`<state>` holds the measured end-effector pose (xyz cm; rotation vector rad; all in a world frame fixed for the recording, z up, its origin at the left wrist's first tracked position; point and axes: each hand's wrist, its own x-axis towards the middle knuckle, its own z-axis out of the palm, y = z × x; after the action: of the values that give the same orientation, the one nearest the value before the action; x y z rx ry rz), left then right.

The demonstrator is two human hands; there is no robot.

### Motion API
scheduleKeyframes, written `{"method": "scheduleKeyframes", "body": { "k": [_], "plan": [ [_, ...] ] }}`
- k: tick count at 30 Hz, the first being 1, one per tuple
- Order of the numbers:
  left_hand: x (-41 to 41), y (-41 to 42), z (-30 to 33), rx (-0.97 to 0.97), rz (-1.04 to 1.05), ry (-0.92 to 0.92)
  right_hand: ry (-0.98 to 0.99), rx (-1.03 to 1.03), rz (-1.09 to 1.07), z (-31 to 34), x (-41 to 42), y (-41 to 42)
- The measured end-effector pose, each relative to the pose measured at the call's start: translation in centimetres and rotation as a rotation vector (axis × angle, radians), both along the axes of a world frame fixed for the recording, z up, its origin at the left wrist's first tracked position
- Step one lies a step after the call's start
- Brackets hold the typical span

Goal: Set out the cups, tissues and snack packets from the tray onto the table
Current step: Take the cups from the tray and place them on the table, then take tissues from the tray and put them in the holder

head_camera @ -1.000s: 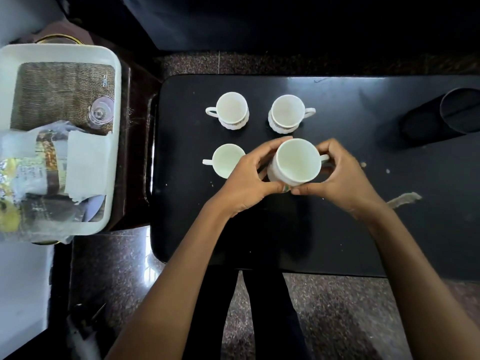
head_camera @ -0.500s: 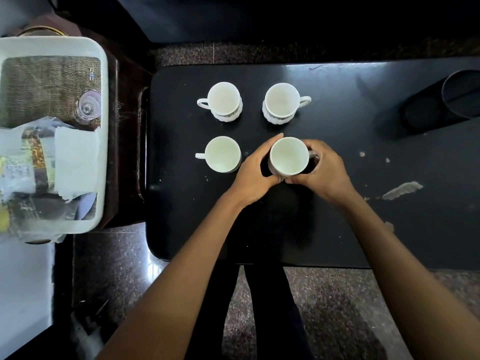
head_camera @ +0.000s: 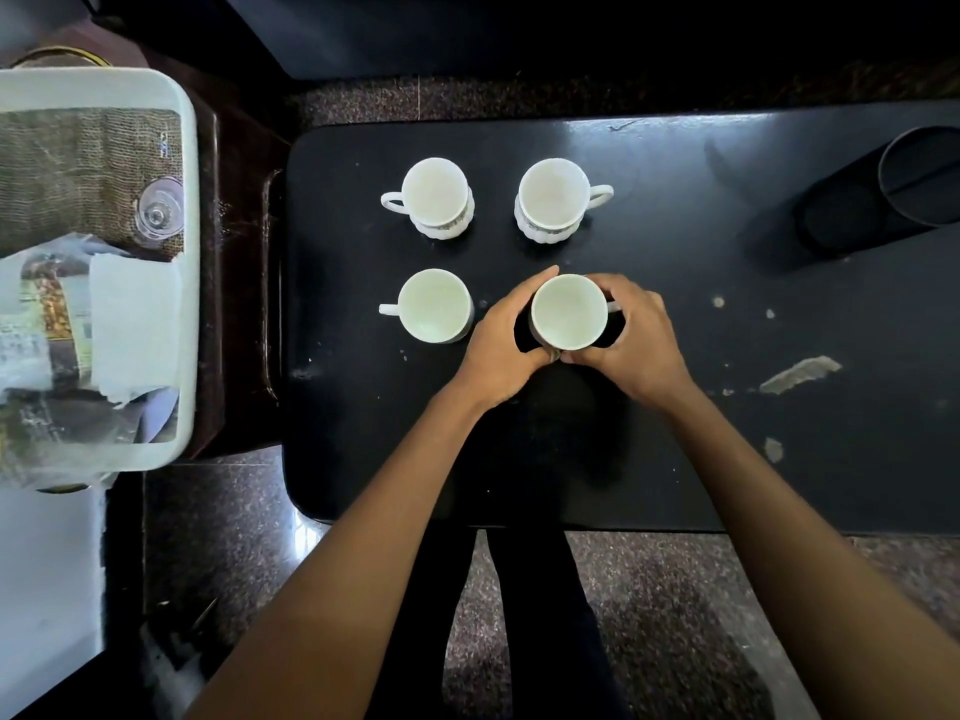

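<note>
Hands both curled round fourth cup point(head_camera: 569, 311) on table point(head_camera: 675, 459): left hand point(head_camera: 501, 345), right hand point(head_camera: 636, 337); I judged it rigid, breakable (hold body, not handle)

Both bare forearms enter from the lower edge and converge toward the centre. The left hand point(head_camera: 498, 345) lies palm-inward, fingers curved, index finger extended forward along the left wall of the cup point(head_camera: 569, 311). The right hand point(head_camera: 636, 340) mirrors it, fingers curled round the right wall, apparently over the handle, which is mostly hidden. The two thumbs nearly meet at the near side.
</note>
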<state>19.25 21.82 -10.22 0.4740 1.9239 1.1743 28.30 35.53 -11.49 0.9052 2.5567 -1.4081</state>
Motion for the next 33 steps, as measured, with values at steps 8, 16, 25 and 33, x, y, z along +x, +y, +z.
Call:
{"method": "scheduleKeyframes", "body": {
  "k": [8, 16, 25, 33],
  "plan": [
    [0.4, -0.3, -0.4, -0.036, -0.004, -0.012, -0.008, -0.009, -0.005, 0.1, 0.3, -0.2],
    [1.5, -2.4, -0.4, -0.094, 0.032, 0.058, -0.047, 0.011, 0.013, 1.8, 1.3, -0.2],
    [3.4, -5.0, 3.6, 0.002, 0.365, 0.059, 0.066, 0.133, -0.051, 5.8, 0.8, -3.6],
    [0.3, -9.5, 7.2, 0.007, 0.533, 0.216, 0.129, 0.131, 0.122, 8.6, -4.9, -9.9]
  ]
}}
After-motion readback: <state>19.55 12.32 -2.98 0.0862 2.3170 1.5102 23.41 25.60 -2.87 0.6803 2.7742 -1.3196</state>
